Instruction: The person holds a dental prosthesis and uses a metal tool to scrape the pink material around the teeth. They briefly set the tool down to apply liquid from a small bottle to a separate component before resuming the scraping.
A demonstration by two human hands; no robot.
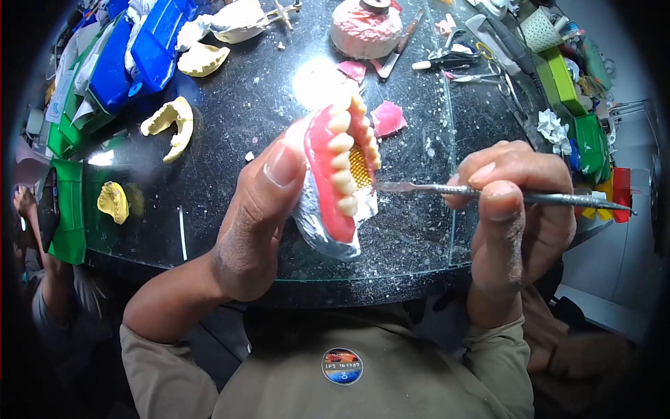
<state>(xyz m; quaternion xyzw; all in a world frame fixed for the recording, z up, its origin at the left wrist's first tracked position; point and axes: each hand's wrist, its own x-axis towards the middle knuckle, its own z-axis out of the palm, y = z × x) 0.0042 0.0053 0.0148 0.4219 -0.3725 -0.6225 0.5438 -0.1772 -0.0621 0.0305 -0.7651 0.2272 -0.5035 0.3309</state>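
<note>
Raised over the dark table, a denture model (328, 178) has pink wax gums, a row of cream teeth, a gold mesh on its inner side and a silvery-white base. My left hand (262, 202) grips it from the left, thumb along the side. A thin metal carving tool (447, 189) is pinched between the thumb and fingers of my right hand (520, 209). Its flat tip points left and lies at the model's inner edge, near the gold mesh; whether it touches cannot be told. Just behind the model is a pink wax piece (388, 119).
Yellowish plaster pieces (178, 129) lie at the left, beside blue bins (153, 52) and a green bin (68, 209). A round pink-stained plaster block (366, 29) stands at the back. Scissors and tools (499, 73) lie back right. Another person's hand (26, 202) shows far left.
</note>
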